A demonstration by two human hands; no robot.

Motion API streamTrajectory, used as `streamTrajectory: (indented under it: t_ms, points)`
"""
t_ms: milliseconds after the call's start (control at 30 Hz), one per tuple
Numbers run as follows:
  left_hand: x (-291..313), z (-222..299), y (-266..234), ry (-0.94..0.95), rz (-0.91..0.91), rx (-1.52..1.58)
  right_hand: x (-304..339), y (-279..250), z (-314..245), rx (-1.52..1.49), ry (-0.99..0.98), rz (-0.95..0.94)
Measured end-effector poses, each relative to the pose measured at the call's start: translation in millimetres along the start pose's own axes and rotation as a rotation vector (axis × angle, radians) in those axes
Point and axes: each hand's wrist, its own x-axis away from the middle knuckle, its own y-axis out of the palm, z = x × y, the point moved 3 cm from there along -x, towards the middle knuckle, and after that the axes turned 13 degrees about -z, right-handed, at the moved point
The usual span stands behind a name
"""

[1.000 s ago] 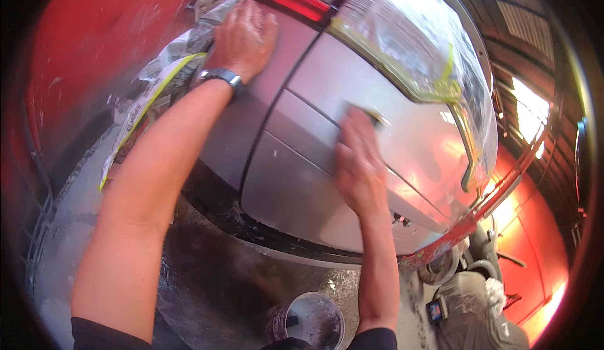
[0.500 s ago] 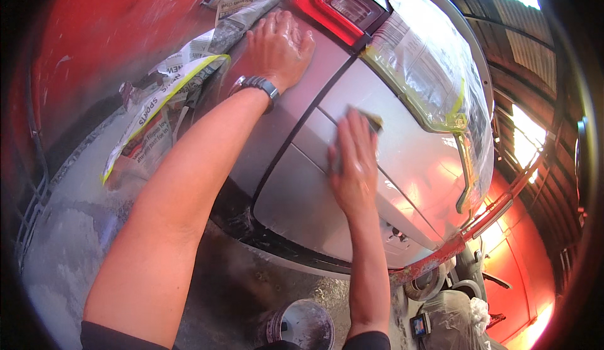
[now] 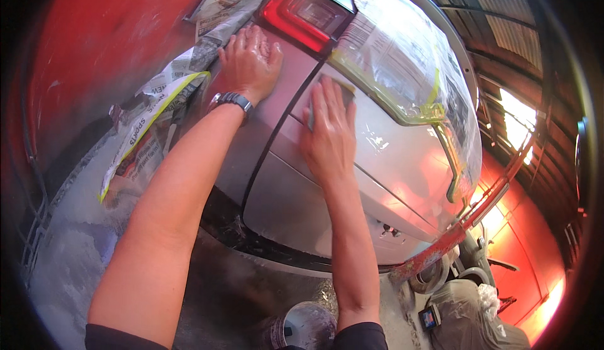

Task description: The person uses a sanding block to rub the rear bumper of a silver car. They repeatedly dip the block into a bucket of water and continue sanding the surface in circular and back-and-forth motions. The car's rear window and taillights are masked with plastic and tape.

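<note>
My left hand (image 3: 248, 60) lies flat on the silver rear panel of a car (image 3: 282, 85), just below the red tail light (image 3: 296, 17). Its fingers are stretched out and look wet; nothing shows in it. To the right of the panel gap, my right hand (image 3: 330, 123) presses a piece of sandpaper (image 3: 345, 92) against the tailgate (image 3: 384, 139). Only a tan-brown edge of the sandpaper shows past the fingers; the palm hides the remainder. Wet streaks shine on the tailgate beside this hand.
Newspaper and clear plastic (image 3: 402, 48) with yellow tape cover the rear window. More taped newspaper (image 3: 154, 117) hangs at the left, near a red wall (image 3: 107, 41). A bucket (image 3: 308, 325) stands below, and a plastic-covered bundle (image 3: 465, 315) lies at the lower right.
My right hand has slid up and to the left over the tailgate with the sandpaper. My left hand rests at the same spot below the light; the view has shifted slightly.
</note>
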Motion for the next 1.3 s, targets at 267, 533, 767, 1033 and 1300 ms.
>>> streamTrajectory:
  t_ms: [267,533,767,1033,1300]
  points:
    - [2.2,4.5,4.2,-0.013,-0.031,0.031,-13.6,5.3,3.5,0.126,0.068,0.081]
    - [0.9,6.5,3.2,0.035,0.051,-0.069,7.2,-1.2,9.2,0.133,0.147,0.034]
    - [-5.4,-8.4,-3.7,0.122,0.076,-0.098,76.1,-15.1,88.7,-0.023,0.044,0.095]
    - [-12.1,-20.0,3.6,0.144,0.014,-0.036,54.8,-10.7,48.4,0.011,-0.010,0.017]
    - [-7.8,-6.9,6.8,0.167,-0.010,-0.017,144.2,-34.4,158.9,-0.073,0.412,0.208]
